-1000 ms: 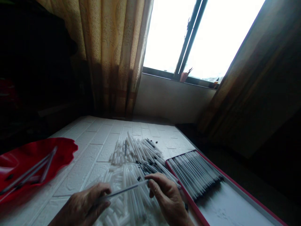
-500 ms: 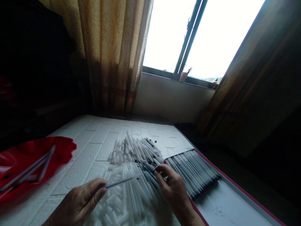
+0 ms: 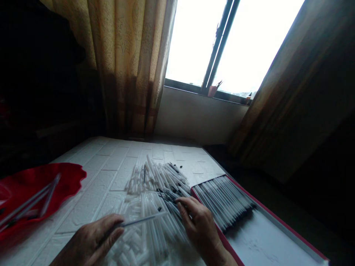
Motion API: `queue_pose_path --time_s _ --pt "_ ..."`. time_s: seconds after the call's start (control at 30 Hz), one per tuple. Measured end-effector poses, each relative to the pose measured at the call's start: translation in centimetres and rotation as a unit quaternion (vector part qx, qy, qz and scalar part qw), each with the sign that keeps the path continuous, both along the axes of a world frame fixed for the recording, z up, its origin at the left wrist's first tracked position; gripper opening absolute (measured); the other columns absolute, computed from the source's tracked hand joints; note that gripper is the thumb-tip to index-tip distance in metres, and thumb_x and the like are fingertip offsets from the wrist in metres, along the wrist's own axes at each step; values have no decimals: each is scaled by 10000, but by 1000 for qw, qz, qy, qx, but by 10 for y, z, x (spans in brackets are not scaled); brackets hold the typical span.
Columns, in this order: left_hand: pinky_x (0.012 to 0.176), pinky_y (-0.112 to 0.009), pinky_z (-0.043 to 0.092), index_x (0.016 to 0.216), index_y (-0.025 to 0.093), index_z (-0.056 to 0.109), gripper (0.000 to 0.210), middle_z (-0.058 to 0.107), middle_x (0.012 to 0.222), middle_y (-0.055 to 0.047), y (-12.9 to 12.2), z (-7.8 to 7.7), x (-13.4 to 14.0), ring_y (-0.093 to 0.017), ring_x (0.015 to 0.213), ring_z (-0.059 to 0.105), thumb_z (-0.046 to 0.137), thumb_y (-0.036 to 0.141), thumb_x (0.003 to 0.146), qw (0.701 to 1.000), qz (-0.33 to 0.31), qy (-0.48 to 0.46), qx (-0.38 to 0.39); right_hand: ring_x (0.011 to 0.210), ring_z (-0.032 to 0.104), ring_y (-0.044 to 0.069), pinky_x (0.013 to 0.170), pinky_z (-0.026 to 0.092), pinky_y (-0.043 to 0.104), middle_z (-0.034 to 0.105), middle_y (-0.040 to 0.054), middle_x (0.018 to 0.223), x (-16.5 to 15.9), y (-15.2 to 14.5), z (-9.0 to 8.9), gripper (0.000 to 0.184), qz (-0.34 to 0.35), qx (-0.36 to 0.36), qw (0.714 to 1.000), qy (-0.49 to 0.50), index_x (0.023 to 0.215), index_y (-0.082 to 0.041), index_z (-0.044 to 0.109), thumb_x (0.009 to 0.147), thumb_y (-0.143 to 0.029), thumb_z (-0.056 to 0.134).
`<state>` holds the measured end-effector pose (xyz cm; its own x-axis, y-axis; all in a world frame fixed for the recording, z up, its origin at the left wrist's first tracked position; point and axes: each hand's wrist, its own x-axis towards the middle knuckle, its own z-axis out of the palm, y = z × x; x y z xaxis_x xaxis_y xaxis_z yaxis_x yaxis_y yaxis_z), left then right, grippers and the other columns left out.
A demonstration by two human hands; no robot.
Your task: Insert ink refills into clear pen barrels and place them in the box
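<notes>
At six o'clock: pen tube held by one end, could slip

Left hand, half past seven, is pinched on the near end; far end sticks out unsupported over loose clear tubes. Weak pinch could drop it among them, hard to spot. Right hand, half past five, apart from the left, has fingertips at the dark slim parts; can't tell if it grips one. Tangled heap could make it drag extras out. Wrist near the red-edged box, half past four: a bump could skew the row of tubes.
</notes>
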<state>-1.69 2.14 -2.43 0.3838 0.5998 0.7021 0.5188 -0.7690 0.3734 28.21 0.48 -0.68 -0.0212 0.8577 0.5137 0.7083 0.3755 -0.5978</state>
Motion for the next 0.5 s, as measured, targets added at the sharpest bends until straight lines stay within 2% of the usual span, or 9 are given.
queue_pose_path --time_s 0.1,0.23,0.33,0.5 --pt "673 -66 578 1015 334 702 236 816 809 80 0 -2 -1 -104 681 801 535 500 1010 1000 4 2 -2 818 775 258 731 575 332 823 91 900 -9 -6 5 252 58 -45 995 63 959 -219 813 950 -305 576" --pt "666 -77 586 1026 338 707 242 820 811 78 -1 -2 -1 -109 675 801 535 507 1008 1000 1 -5 -3 727 743 226 629 541 289 810 89 829 -14 -10 4 279 87 -103 986 99 941 -190 817 947 -326 573" --pt "659 -85 592 1015 335 707 269 820 806 77 -2 1 1 -113 671 801 512 521 1018 1000 -3 -6 -6 659 704 202 564 493 265 793 76 769 -16 -12 3 274 94 -121 983 102 874 -184 803 936 -312 569" --pt "634 -67 573 980 319 722 286 817 797 79 0 7 -3 -103 658 795 541 539 1000 1000 19 2 -9 663 703 210 613 507 280 774 63 715 -11 -8 9 250 55 -97 986 122 777 -190 781 881 -313 590"
